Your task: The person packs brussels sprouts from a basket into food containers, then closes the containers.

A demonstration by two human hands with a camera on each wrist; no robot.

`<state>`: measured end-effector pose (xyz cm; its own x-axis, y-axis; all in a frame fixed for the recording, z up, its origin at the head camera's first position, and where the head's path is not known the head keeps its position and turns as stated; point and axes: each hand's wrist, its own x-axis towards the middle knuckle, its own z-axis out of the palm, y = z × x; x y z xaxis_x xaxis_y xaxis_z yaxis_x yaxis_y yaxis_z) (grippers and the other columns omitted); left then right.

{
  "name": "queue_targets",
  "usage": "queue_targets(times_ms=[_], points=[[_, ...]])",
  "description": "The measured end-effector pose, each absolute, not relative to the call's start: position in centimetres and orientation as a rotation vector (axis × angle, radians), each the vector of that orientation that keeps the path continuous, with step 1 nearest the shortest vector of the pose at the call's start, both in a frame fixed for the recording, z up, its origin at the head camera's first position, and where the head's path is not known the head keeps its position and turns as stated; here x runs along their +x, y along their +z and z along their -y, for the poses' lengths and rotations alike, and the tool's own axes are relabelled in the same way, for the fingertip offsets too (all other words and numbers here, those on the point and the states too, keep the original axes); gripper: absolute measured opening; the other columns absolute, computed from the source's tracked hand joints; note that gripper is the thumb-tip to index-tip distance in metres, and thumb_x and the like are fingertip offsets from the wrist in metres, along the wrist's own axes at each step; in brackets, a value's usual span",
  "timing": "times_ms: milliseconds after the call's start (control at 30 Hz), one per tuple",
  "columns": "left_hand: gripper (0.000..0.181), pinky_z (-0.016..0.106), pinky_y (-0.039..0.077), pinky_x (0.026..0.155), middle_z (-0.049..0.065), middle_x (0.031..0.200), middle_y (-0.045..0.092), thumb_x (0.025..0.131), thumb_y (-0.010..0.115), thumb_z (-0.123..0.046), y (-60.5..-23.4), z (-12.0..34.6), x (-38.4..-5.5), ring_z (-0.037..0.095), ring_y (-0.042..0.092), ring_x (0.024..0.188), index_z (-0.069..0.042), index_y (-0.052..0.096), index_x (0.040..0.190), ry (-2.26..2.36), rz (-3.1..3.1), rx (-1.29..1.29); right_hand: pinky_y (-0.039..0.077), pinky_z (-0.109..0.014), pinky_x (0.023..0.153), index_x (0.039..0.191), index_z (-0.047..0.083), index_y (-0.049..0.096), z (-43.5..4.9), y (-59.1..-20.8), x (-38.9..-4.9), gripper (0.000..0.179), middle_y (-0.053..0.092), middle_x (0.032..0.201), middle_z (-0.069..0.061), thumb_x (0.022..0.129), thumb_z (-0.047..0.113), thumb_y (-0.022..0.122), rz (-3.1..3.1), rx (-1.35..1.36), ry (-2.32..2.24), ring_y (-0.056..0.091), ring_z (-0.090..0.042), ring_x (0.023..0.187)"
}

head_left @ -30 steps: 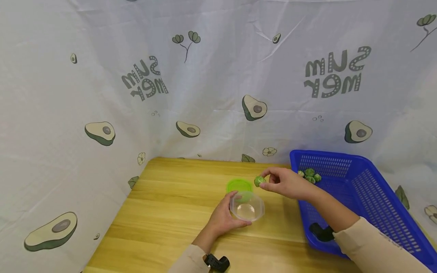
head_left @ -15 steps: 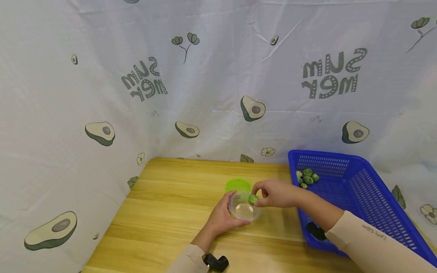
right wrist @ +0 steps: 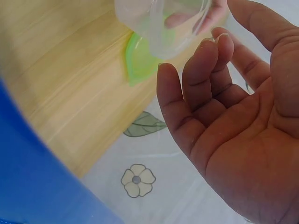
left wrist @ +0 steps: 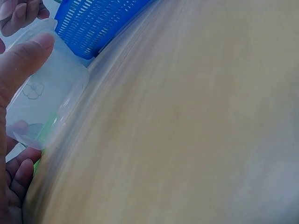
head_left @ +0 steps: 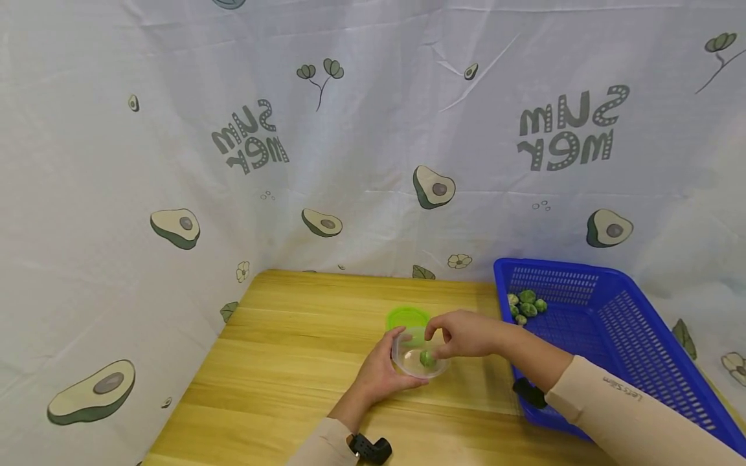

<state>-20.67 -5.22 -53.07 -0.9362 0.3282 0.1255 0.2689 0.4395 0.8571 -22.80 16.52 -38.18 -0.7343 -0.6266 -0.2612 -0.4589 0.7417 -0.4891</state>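
Note:
My left hand (head_left: pixel 381 372) grips a clear plastic container (head_left: pixel 402 362), thumb on the near side and fingers on the far side. In the left wrist view the container's wall (left wrist: pixel 51 88) carries a small flower mark, and my thumb lies across it near the rim. One Brussels sprout (head_left: pixel 427 358) sits inside the container. My right hand (head_left: pixel 469 333) is over the container's right rim, thumb and forefinger apart, and nothing shows between them. The right wrist view shows that palm (right wrist: pixel 252 135) with loosely bent fingers. Behind the container lies a green lid (head_left: pixel 406 316), partly hidden by it.
A blue plastic basket (head_left: pixel 606 272) stands at the right, with several Brussels sprouts (head_left: pixel 527 304) in its far left corner. The wooden table (head_left: pixel 291 349) meets a printed white cloth (head_left: pixel 373 155) at the back and left.
My right hand has moved left and down from beside the container to over it, and has let go of the Brussels sprout, which is now inside. My left hand has stayed on the container.

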Motion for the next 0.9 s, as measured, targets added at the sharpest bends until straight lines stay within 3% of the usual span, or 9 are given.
queue_targets(times_ms=[600,900], points=[[0.108,0.049,0.045,0.112,-0.009,0.146,0.057,0.070,0.093,-0.049,-53.1,5.2,-20.7,0.022,0.053,0.136,-0.020,0.035,0.157,1.525,-2.622,0.522,0.040,-0.024,0.058,0.120,0.013,0.067,-17.7,-37.1,-23.1,0.029,0.053,0.073,0.006,0.097,0.030,0.070,-2.560,-0.842,-0.708,0.045,-0.008,0.061],[0.109,0.050,0.044,0.113,-0.009,0.145,0.057,0.069,0.094,-0.047,-53.1,5.2,-20.6,0.024,0.052,0.137,-0.020,0.036,0.156,1.532,-2.622,0.508,0.041,-0.028,0.059,0.125,0.012,0.067,-20.5,-35.7,-24.0,0.032,0.053,0.075,0.003,0.099,0.032,0.068,-2.695,-0.697,-0.817,0.046,-0.012,0.063]])
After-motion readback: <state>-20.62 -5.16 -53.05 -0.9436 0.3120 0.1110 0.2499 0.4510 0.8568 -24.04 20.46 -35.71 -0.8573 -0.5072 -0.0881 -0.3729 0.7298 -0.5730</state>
